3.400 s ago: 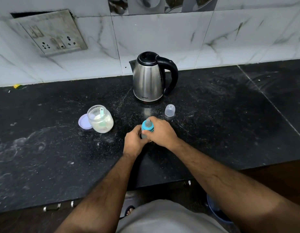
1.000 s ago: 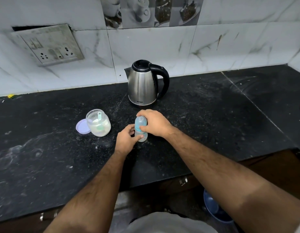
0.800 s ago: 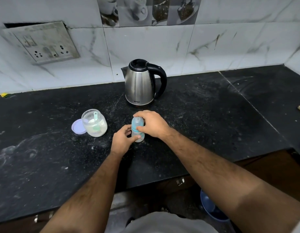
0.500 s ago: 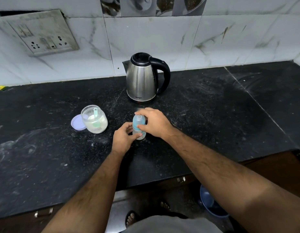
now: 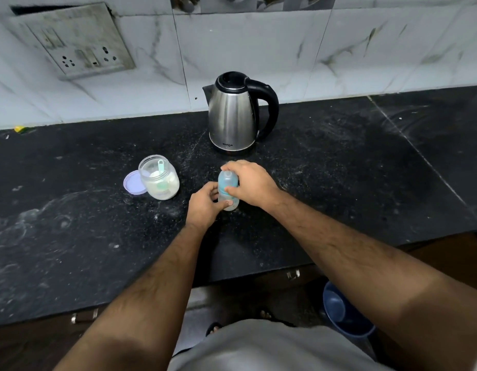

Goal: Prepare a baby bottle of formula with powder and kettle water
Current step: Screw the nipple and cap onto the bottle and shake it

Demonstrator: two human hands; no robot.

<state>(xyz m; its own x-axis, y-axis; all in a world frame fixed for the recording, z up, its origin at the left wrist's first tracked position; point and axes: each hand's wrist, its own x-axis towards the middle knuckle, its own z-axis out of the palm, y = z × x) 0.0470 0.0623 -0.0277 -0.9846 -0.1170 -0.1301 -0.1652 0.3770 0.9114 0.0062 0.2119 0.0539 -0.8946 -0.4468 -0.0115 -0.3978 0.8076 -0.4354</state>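
Observation:
A small baby bottle (image 5: 226, 181) with a blue collar and a clear dome cap stands upright on the black counter (image 5: 339, 183). My left hand (image 5: 205, 204) grips its lower body from the left. My right hand (image 5: 252, 183) wraps the capped top from the right, thumb on the collar. Behind them a steel kettle (image 5: 233, 116) with a black handle stands shut near the wall. To the left sits an open clear jar of formula powder (image 5: 159, 179) with a teal scoop inside, its lilac lid (image 5: 133, 183) lying beside it.
A wall socket plate (image 5: 79, 41) hangs at the upper left on the marble tiles. White powder dust streaks the counter. Below the counter's front edge a blue bucket (image 5: 344, 311) stands on the floor at the right, beside my sandalled foot.
The clear cap that stood alone on the counter now sits on the bottle under my right hand. Both hands stay on the bottle; the camera has tilted slightly.

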